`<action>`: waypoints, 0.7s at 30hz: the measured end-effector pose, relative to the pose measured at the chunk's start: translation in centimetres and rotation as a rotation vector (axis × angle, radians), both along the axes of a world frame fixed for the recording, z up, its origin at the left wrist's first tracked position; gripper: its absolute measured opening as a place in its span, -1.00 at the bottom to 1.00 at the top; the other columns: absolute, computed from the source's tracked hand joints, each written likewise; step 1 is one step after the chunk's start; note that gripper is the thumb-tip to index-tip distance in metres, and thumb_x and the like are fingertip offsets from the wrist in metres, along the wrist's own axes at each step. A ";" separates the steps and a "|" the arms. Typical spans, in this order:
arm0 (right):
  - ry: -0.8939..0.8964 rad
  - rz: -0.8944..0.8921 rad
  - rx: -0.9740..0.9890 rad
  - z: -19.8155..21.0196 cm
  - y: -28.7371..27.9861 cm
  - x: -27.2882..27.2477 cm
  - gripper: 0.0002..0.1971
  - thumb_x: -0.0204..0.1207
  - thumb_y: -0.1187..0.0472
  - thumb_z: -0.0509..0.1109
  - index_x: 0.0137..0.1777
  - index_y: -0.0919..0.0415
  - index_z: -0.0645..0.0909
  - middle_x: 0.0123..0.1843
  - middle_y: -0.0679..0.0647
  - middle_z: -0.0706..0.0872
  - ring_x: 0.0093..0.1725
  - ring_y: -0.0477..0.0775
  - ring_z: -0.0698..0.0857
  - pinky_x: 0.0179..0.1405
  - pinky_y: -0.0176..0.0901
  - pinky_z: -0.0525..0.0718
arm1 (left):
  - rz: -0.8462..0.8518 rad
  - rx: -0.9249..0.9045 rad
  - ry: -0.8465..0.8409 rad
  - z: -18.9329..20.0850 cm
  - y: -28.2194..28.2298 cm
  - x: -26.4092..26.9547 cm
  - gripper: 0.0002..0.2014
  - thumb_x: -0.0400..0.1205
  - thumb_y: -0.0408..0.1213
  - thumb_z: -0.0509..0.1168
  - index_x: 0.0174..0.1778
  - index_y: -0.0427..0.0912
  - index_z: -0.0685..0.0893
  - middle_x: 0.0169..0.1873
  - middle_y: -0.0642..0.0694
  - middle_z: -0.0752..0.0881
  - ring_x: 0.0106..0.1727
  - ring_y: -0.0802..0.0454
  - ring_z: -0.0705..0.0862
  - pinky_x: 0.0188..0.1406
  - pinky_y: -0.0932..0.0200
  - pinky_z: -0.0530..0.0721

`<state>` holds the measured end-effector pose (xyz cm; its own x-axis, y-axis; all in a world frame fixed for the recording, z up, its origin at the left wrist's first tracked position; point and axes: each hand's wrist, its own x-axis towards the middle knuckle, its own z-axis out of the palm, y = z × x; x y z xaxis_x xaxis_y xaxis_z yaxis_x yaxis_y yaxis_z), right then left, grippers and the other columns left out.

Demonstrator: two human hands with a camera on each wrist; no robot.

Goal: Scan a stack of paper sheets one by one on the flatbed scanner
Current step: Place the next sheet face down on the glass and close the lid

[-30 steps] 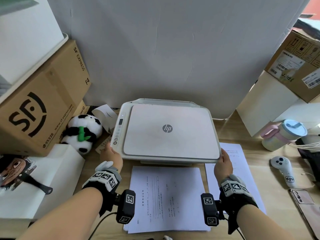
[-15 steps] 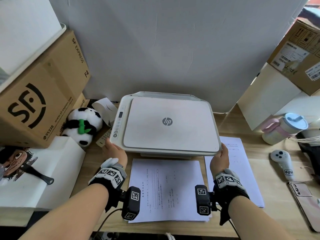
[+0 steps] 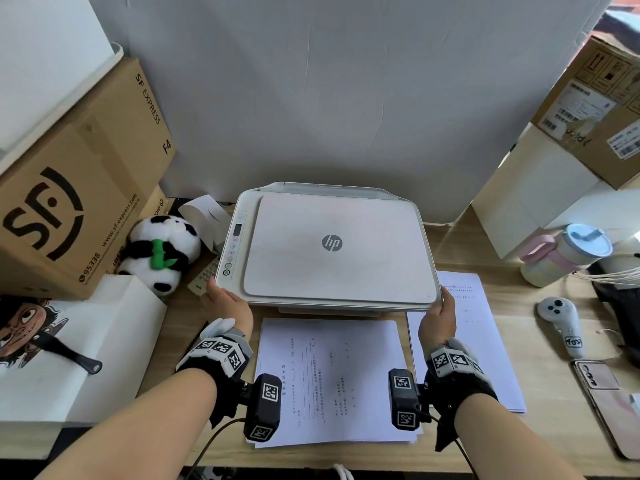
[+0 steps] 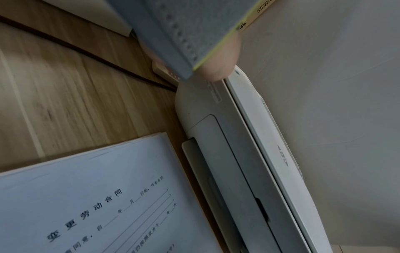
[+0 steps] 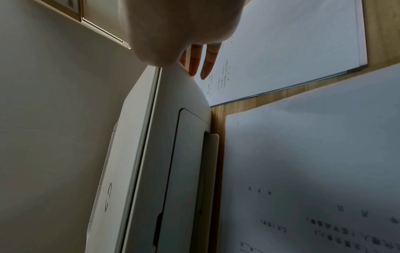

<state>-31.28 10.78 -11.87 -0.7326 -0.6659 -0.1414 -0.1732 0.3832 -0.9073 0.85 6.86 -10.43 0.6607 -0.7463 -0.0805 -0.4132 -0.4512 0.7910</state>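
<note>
Over the last second the scanner (image 3: 329, 247) has slid a little away from the person toward the white backdrop, opening a wider strip of desk between its front edge and the stack of paper sheets (image 3: 332, 379) lying just in front of it. Both hands have kept their places at the front corners throughout. The left hand (image 3: 230, 304) is at the front left corner, and only its thumb tip shows in the wrist view, pressed at the seam, so whether the fingers are clenched cannot be told. The right hand (image 3: 437, 318) holds the front right corner, its fingers (image 5: 206, 66) straight and relaxed down the side. The lid (image 3: 337, 247) is still flat, so this looks like squaring up the machine before the first sheet goes on the glass; no sheet has been lifted yet. By count there is one scanner, two hands on it, and two lots of paper: the stack in front and a second pile (image 3: 471, 344) to the right, partly tucked beside the scanner's corner.
</note>
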 end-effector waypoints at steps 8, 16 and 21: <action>0.023 -0.002 0.005 -0.1 0.0 -0.1 -0.62 0.74 0.22 -0.01 0.49 0.21 0.40 0.41 0.21 0.56 0.40 0.26 0.51 0.40 0.01 0.44 | -0.014 0.028 -0.013 -0.5 0.0 0.3 -0.56 0.72 -0.43 -0.05 0.56 -0.28 0.26 0.37 -0.46 0.41 0.37 -0.41 0.44 0.32 -0.18 0.38; 0.021 0.004 0.014 -0.3 -0.1 -0.2 -0.62 0.74 0.18 0.00 0.49 0.18 0.40 0.40 0.20 0.57 0.39 0.26 0.51 0.43 0.07 0.44 | 0.000 0.001 0.004 -0.5 -0.1 0.2 -0.56 0.72 -0.44 -0.05 0.56 -0.30 0.27 0.37 -0.46 0.41 0.36 -0.42 0.45 0.31 -0.17 0.41; 0.019 0.018 0.015 -0.2 -0.1 -0.2 -0.62 0.74 0.18 -0.01 0.49 0.18 0.40 0.40 0.19 0.57 0.39 0.25 0.51 0.43 0.10 0.45 | 0.000 0.013 -0.003 -0.4 0.0 0.2 -0.57 0.72 -0.42 -0.05 0.55 -0.29 0.28 0.37 -0.46 0.42 0.37 -0.41 0.45 0.30 -0.18 0.41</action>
<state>-31.50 10.71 -12.12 -0.7233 -0.6766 -0.1378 -0.1968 0.3933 -0.8981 1.03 6.81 -10.84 0.6612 -0.7450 -0.0884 -0.4153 -0.4616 0.7839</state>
